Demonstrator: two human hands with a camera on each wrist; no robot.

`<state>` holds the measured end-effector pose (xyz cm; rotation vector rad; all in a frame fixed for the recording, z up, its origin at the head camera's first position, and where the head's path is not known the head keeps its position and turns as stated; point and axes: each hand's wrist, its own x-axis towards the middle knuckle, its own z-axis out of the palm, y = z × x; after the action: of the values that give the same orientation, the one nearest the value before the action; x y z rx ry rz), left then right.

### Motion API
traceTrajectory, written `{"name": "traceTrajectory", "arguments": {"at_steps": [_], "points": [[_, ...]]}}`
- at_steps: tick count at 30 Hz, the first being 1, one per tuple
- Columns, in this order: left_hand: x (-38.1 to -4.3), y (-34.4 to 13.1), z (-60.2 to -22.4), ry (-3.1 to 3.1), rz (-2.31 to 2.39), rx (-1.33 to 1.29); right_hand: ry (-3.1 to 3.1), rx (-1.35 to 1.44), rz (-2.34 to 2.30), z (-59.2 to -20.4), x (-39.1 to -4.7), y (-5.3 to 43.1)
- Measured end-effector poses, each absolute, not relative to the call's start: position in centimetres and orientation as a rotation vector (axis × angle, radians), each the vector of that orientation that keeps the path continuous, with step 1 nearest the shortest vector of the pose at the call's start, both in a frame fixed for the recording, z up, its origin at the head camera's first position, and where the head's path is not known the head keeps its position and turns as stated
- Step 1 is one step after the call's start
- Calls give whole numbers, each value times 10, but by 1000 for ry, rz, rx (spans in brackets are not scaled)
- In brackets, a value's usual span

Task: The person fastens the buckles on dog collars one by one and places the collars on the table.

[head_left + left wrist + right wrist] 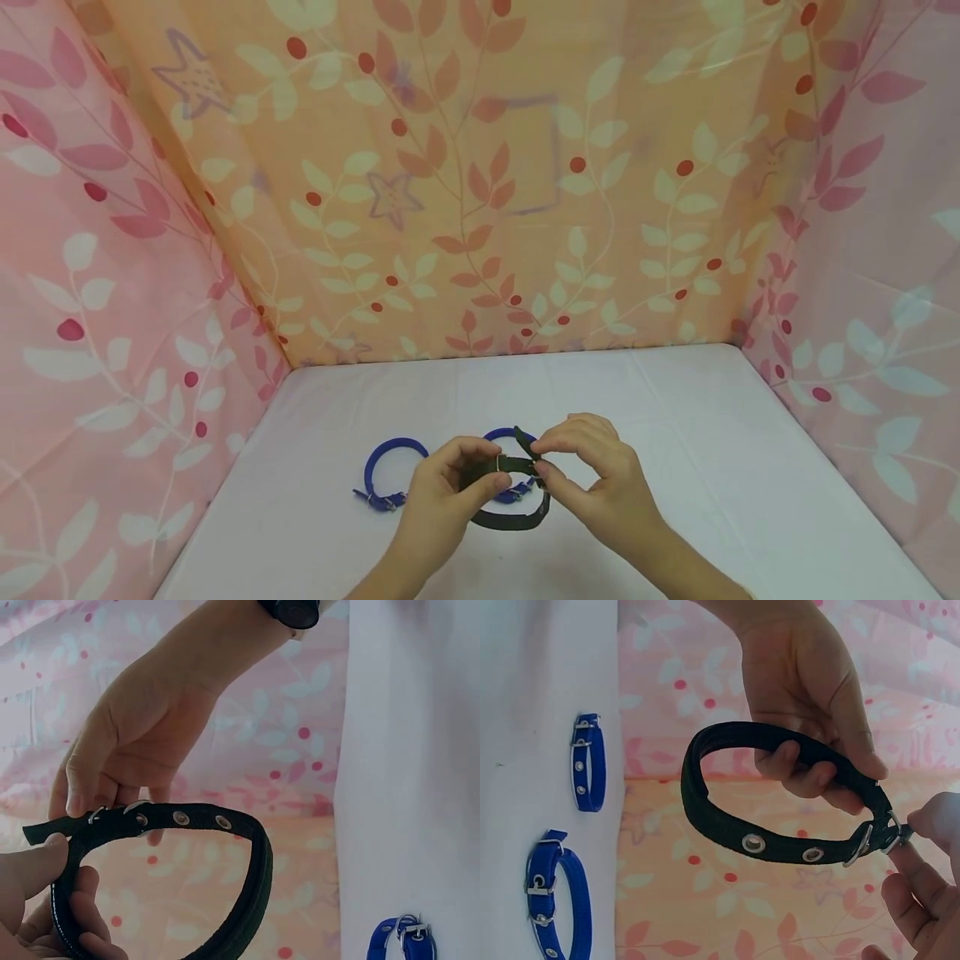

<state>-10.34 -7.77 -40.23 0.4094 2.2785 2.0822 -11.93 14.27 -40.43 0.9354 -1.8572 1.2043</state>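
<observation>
Both hands hold a dark green, nearly black buckle collar (508, 522) above the table, its band bent into a loop. My left hand (438, 500) grips the band between thumb and curled fingers. At the buckle, my right hand (611, 475) pinches the strap's end between thumb and fingers. The right wrist view shows metal eyelets along the band and the silver buckle (893, 831) beside the right fingertips. Under and behind the hands, a blue collar (513, 496) lies on the table, partly hidden. Left of it lies another blue collar (369, 475), also looped.
The white table (315, 533) has an orange leaf-patterned curtain (465, 275) behind it. Pink patterned curtains (112, 333) stand along the left and right sides. A dark wrist camera (296, 611) is strapped to the right wrist.
</observation>
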Motion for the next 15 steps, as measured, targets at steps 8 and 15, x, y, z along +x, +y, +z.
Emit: {"name": "traceTrajectory", "arguments": {"at_steps": [8, 15], "points": [[-102, -79, -402, 2291, 2124, 447, -1863, 1012, 1175, -403, -119, 141], [-101, -78, -408, 2461, 2106, 614, -1847, 1023, 1049, -406, -121, 140]]}}
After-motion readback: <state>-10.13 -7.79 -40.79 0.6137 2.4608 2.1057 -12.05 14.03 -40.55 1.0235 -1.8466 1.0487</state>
